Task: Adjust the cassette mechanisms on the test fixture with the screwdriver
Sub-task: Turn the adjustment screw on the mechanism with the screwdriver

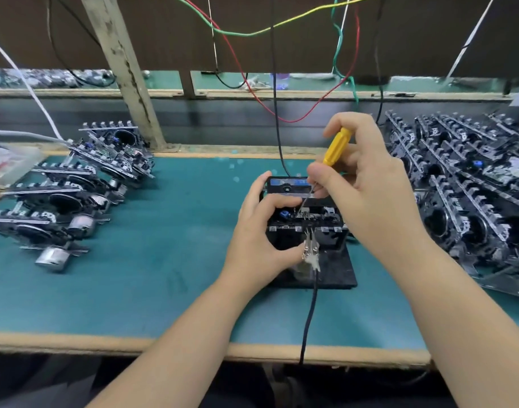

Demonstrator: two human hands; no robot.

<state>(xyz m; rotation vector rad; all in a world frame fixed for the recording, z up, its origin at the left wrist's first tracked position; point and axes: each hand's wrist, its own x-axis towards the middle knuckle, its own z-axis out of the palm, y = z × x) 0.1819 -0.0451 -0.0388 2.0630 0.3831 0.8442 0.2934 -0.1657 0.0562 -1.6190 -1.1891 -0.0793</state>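
A black cassette mechanism [308,220] sits on the black test fixture [337,269] in the middle of the green bench. My left hand [258,240] grips the mechanism's left side, thumb near the metal clips [310,251] at its front. My right hand [367,184] holds a yellow-handled screwdriver [336,147] tilted down-left, its thin shaft reaching the top of the mechanism near a blue part [284,214]. A small meter with a blue display [287,184] stands just behind.
Several cassette mechanisms [75,184] lie in rows at the left, and a dense stack of mechanisms [470,184] fills the right. A black cable [309,313] runs from the clips over the front bench edge. Coloured wires [252,33] hang behind, beside a wooden post [126,69].
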